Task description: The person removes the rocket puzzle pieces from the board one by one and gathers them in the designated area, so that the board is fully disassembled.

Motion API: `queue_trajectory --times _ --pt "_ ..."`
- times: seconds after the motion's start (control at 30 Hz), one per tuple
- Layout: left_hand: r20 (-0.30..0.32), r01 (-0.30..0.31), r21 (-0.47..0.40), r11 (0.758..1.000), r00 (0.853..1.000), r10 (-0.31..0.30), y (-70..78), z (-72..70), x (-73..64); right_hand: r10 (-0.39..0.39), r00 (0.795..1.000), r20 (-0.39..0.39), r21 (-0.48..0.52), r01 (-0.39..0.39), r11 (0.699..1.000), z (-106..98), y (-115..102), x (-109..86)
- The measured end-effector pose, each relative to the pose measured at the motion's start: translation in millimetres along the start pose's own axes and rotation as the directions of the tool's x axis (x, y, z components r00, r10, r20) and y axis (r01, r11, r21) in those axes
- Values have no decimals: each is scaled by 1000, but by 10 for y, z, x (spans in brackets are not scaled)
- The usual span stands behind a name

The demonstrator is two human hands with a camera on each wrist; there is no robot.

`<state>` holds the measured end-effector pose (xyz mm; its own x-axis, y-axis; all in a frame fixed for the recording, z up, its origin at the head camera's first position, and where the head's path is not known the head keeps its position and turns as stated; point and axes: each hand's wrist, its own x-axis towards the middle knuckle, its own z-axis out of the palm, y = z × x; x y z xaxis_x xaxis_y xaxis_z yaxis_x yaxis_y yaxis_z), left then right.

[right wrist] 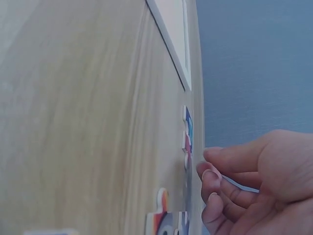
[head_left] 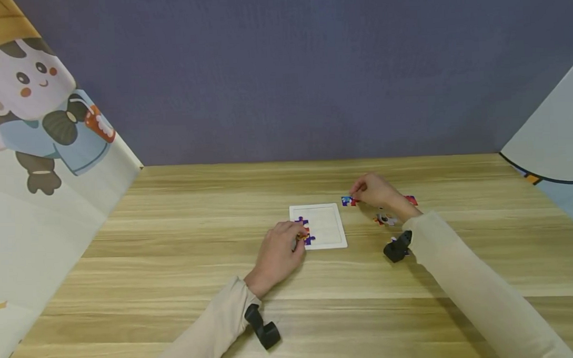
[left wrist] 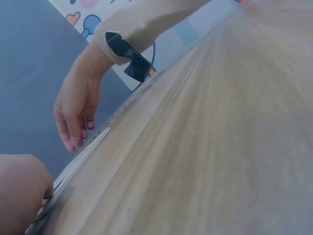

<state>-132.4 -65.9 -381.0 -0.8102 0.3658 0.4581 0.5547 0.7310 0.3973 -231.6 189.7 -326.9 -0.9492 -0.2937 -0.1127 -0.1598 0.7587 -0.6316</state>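
A white puzzle tray (head_left: 327, 225) lies on the table with joined purple and red puzzle pieces (head_left: 309, 240) along its left side. My left hand (head_left: 279, 249) rests at that side, thumb and forefinger pinching an orange-patterned puzzle piece (head_left: 301, 237); the palm hides part of the tray. Just past the tray's far right corner lies a blue and red puzzle piece (head_left: 347, 201). Over its right end hovers my right hand (head_left: 377, 190), fingers loosely bent. In the right wrist view, a gap shows between these fingertips (right wrist: 210, 175) and the blue and red piece (right wrist: 188, 129).
Under and beside the right forearm lie more loose pieces: a grey and orange one (head_left: 385, 219), a red one (head_left: 411, 200) and one partly hidden by the black wrist camera (head_left: 397, 247). A dark blue partition (head_left: 311, 78) rises behind the wooden table (head_left: 183, 214).
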Motion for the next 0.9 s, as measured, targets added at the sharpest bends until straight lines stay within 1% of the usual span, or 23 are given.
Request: queue_trajectory --times 0.3,0.47,0.63,0.8,0.9 --pt "2 4 0 1000 1000 -4 6 -14 -5 -21 1000 13 28 20 999 -61 -23 -49" --pt "-1 2 2 1000 1000 -2 -1 -12 -6 -43 999 0 -3 43 999 -66 -76 -60" --pt "2 7 3 1000 1000 -7 -2 -11 -6 -72 997 -29 -37 71 997 -41 -142 -81" --pt "-2 2 4 1000 1000 -2 3 -10 -2 -93 995 -30 -34 92 995 2 -207 -112" --pt "0 8 -4 1000 1000 -8 5 -8 -1 -126 992 -30 -20 126 992 45 -229 -120"
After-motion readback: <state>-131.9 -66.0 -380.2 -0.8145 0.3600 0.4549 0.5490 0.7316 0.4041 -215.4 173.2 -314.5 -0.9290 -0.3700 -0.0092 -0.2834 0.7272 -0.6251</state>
